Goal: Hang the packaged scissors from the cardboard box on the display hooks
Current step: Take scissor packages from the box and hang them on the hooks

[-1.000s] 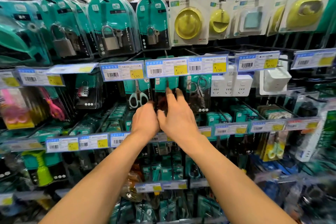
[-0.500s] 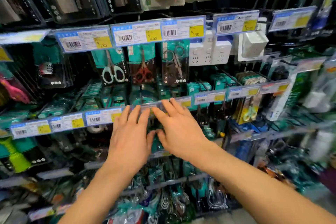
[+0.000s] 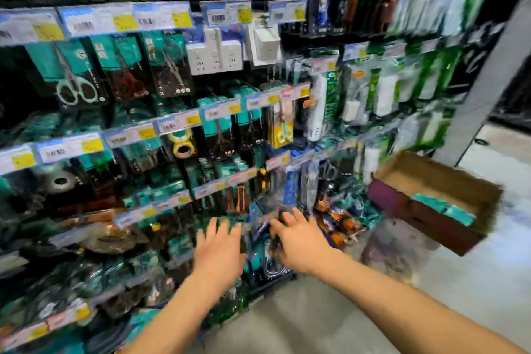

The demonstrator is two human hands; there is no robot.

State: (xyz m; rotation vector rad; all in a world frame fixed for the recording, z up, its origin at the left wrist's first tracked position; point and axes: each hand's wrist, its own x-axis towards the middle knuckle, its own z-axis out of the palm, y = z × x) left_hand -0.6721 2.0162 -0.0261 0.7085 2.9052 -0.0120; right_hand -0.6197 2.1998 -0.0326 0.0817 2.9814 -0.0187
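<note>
Down low at the rack (image 3: 175, 123)
Your left hand (image 3: 219, 251) and right hand (image 3: 301, 244): fingers spread, holding nothing, cardboard box (image 3: 431, 172) off right.

One second ago your two hands were up at the black-and-teal card pack of red-handled scissors (image 3: 130, 77) and they covered it. Now your left hand (image 3: 219, 250) and your right hand (image 3: 301, 241) are well below that pack and to its right. Both have the fingers spread and hold nothing, while before the left one was curled. Your head has turned down and to the right, so the open brown cardboard box (image 3: 442, 171), with teal packs (image 3: 444, 207) inside, has come into view far to the lower right of the pack. The view is now blurred.
</note>
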